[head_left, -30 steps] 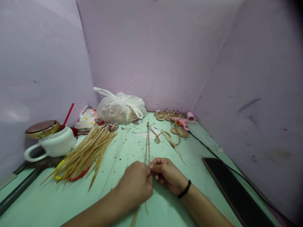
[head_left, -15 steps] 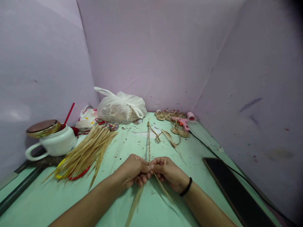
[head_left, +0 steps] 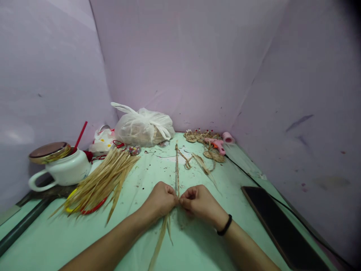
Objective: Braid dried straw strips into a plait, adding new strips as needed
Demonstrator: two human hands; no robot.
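A thin braided straw cord [head_left: 177, 169] runs straight from the far part of the table down to my hands. My left hand [head_left: 162, 199] is closed in a pinch on the cord's near end. Loose flat straw strands [head_left: 160, 241] hang below it toward the table's front. Facing it, my right hand [head_left: 197, 203] pinches at the same end of the braid, thumb and forefinger together. What lies between the right fingertips is mostly hidden. A black band circles the right wrist.
Left lie a bundle of dry straw strips [head_left: 104, 180] and a white mug [head_left: 70, 169]. Behind stands a tied plastic bag [head_left: 145, 128]. Back right are a pink glue gun [head_left: 216, 145] and coiled straw pieces [head_left: 214, 155]. A dark flat slab [head_left: 279, 222] lies right, beside a black cable [head_left: 254, 181].
My hands have turned slightly and drawn a little apart below the pinch. The strand that trailed under my right hand no longer shows there; strands now hang beneath my left.
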